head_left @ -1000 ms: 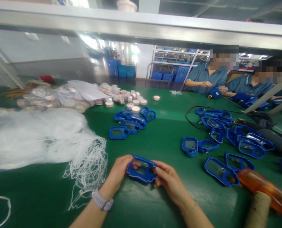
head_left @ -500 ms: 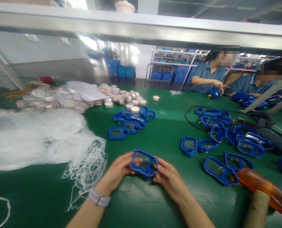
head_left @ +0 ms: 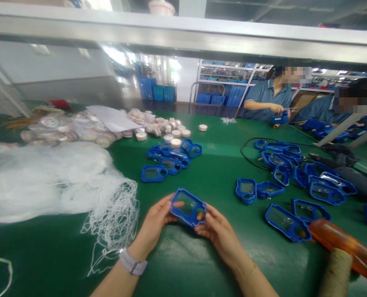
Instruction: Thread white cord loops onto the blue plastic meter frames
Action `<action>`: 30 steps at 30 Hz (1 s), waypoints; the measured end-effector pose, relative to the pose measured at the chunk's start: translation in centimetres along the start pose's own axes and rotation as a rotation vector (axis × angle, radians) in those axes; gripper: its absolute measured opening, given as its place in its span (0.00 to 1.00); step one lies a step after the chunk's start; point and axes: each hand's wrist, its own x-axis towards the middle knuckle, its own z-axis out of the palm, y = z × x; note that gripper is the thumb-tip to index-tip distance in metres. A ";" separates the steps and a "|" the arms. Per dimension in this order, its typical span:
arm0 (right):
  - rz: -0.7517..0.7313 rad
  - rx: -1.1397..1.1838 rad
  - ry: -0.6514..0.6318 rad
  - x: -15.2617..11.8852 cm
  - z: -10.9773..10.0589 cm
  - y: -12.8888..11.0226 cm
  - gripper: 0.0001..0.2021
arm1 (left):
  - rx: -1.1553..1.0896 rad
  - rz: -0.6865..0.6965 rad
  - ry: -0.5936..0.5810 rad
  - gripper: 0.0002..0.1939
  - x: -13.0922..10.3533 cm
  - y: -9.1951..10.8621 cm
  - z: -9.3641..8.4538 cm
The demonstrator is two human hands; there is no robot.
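Note:
A blue frame with a clear window [head_left: 188, 207] is held up above the green table, tilted, between both hands. My left hand [head_left: 159, 215] grips its left end, with some fingers visible through the window. The right end, beside the round hole, is pinched by my right hand [head_left: 216, 226]. Beyond them lies a cluster of similar blue frames [head_left: 170, 161], and more blue frames [head_left: 287, 222] are spread to the right.
White cords [head_left: 115, 218] and a translucent bag [head_left: 47, 181] lie left, with round white rolls [head_left: 175, 142] behind. An orange-handled tool [head_left: 344, 243] is at lower right. A metal shelf beam [head_left: 183, 37] crosses above. Two people in blue shirts sit at back right.
Both hands have raised the blue frame slightly and tilted it further, its left end higher. At the back right, a person's hands and the blue part there have shifted.

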 end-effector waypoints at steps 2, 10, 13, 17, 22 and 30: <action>-0.014 0.013 0.024 0.0 0.1 -0.1 0.19 | 0.024 -0.004 -0.039 0.26 -0.1 -0.1 0.0; -0.046 0.030 0.020 0.1 0.1 -0.3 0.19 | 0.209 0.064 -0.016 0.27 -0.2 -0.6 0.0; -0.054 0.042 0.027 0.1 0.0 -0.3 0.19 | 0.224 0.054 -0.100 0.28 -0.3 -0.5 0.1; -0.050 0.037 0.036 0.1 0.0 -0.3 0.20 | 0.272 0.085 -0.065 0.29 -0.4 -0.5 0.2; -0.052 0.036 0.033 0.2 0.1 -0.3 0.19 | 0.238 0.051 -0.142 0.27 -0.3 -0.3 -0.2; -0.070 0.037 0.025 0.0 0.2 -0.4 0.17 | 0.204 0.067 -0.168 0.25 -0.4 0.1 -0.4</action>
